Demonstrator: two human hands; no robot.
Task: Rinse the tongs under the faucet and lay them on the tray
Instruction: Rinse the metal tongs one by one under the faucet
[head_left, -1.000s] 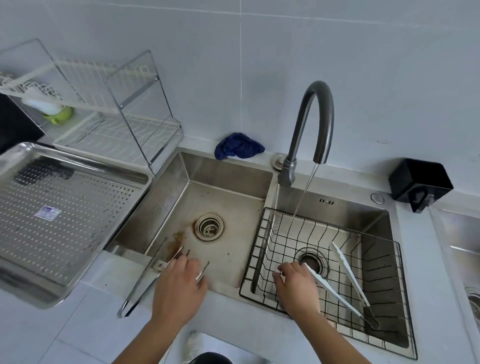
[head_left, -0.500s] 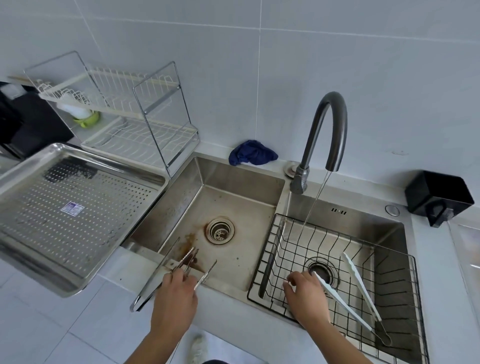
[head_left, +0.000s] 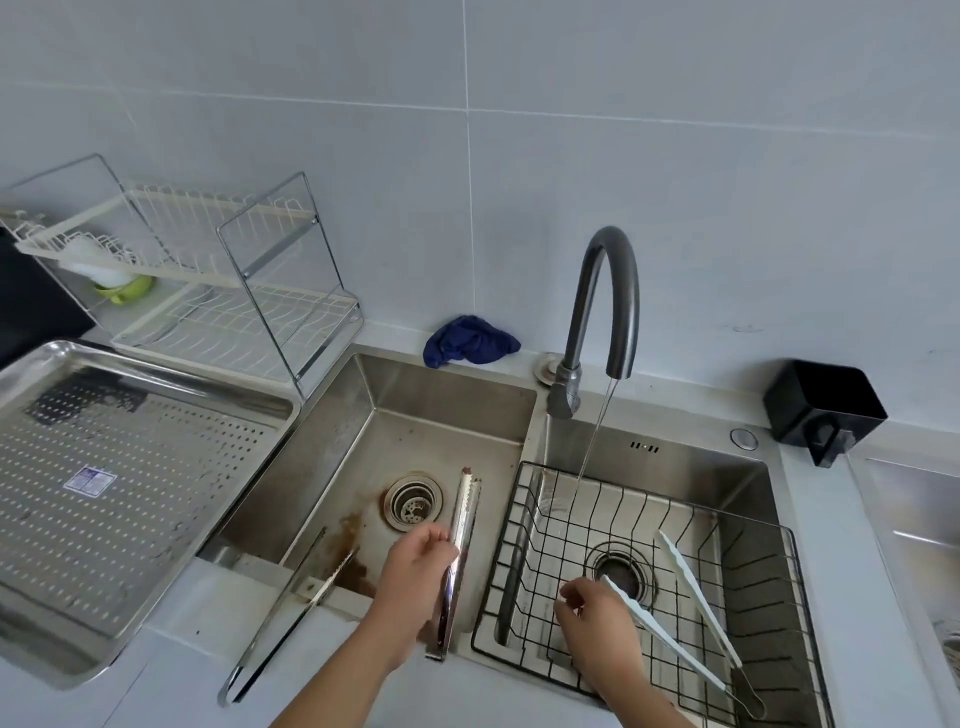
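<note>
The left basin (head_left: 415, 415) lay mostly open around its drain (head_left: 413, 501), though wire tongs (head_left: 291, 613) leaned across its front edge. A wire basket (head_left: 753, 561) filled the right basin, white tongs (head_left: 691, 618) crossing its floor under the faucet (head_left: 597, 312). The perforated tray (head_left: 130, 493) offered bare room, hemmed behind by a dish rack (head_left: 218, 291).

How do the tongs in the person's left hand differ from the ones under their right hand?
The steel tongs are shiny bare metal, squeezed shut, lifted by the left hand over the left basin. The white-tipped tongs splay open, lying in the wire basket by the right hand. Both are long and slim.
</note>
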